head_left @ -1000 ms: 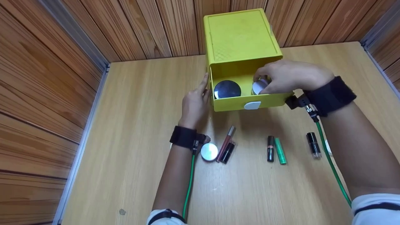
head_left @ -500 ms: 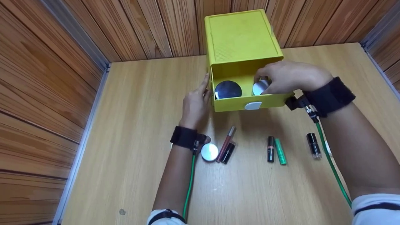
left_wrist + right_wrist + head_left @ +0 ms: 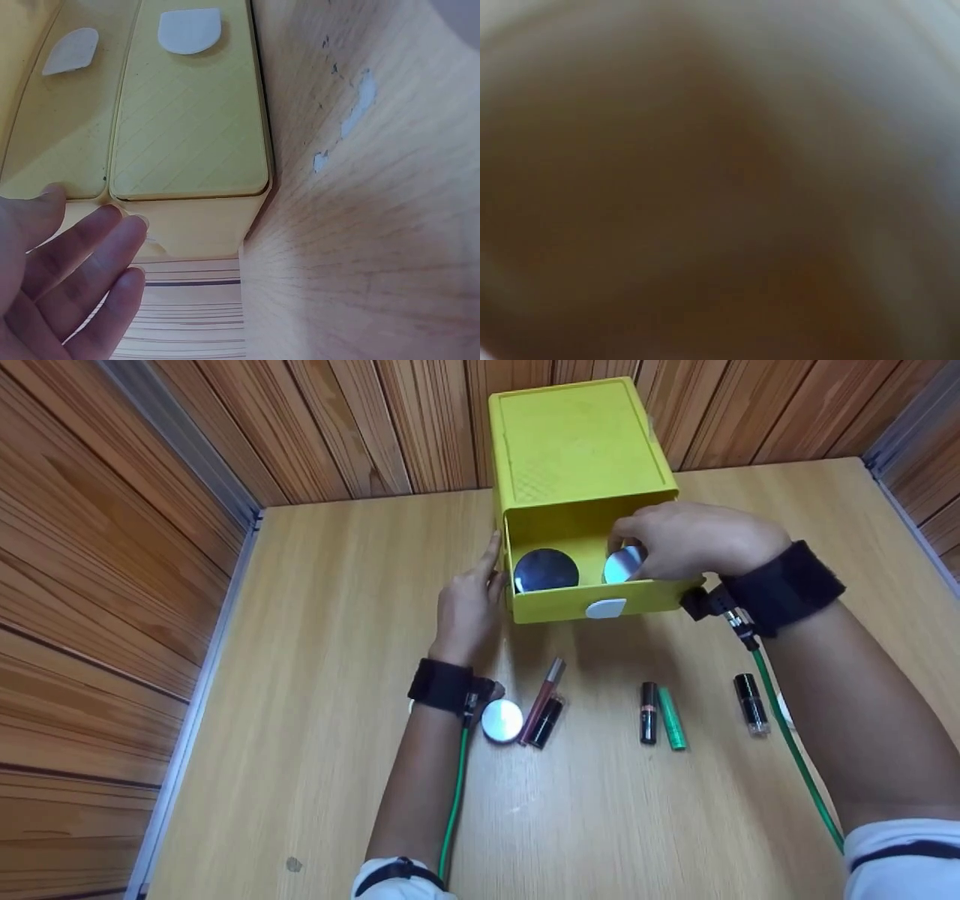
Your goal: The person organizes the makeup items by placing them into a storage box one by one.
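Currently I count one shiny silver disc and one glossy black disc in one yellow plastic drawer; my right grip pinches the silver, my left grip relaxed.

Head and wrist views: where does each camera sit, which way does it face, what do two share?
Head: worn on the head, facing forward and down at the yellow box and table; the forearms, left hand and right hand show.
Left wrist: worn there, facing the box's white-tabbed fronts; part of the left hand shows, lower left.
Right wrist: worn there; too blurred to tell what it faces or shows.
Shared: head and left wrist both show box, table and left hand.
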{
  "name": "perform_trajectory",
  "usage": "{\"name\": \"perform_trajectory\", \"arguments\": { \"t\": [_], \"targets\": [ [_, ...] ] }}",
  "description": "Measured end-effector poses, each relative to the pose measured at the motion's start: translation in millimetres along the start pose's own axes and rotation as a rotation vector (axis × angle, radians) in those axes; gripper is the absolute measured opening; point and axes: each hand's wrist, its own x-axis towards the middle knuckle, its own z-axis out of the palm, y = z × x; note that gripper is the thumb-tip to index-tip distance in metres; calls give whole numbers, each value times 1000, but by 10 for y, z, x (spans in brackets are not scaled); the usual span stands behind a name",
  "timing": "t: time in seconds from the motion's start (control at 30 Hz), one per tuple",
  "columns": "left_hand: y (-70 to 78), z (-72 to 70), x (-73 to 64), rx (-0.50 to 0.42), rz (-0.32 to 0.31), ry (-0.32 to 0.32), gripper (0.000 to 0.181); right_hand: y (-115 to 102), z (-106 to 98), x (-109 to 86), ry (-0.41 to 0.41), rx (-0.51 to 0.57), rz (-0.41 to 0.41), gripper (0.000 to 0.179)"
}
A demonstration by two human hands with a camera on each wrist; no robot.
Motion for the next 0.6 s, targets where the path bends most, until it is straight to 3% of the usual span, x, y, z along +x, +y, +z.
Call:
{"name": "perform_trajectory", "arguments": {
  "t": [0.17, 0.33, 0.43, 0.6],
  "targets": [
    [-24, 32, 5, -34, 1, -10, 61, 14, 17, -25, 13, 15, 8, 37],
    [-63, -32, 1, -48, 24, -46, 52, 22, 56, -88, 98, 37, -45, 44],
    [-50, -166, 0, -22, 37, -53, 45, 48, 79, -172, 206, 67, -83, 50],
    [32, -477, -82, -15, 112, -10, 38, 122, 208, -352, 497, 117, -161, 41]
  ]
}}
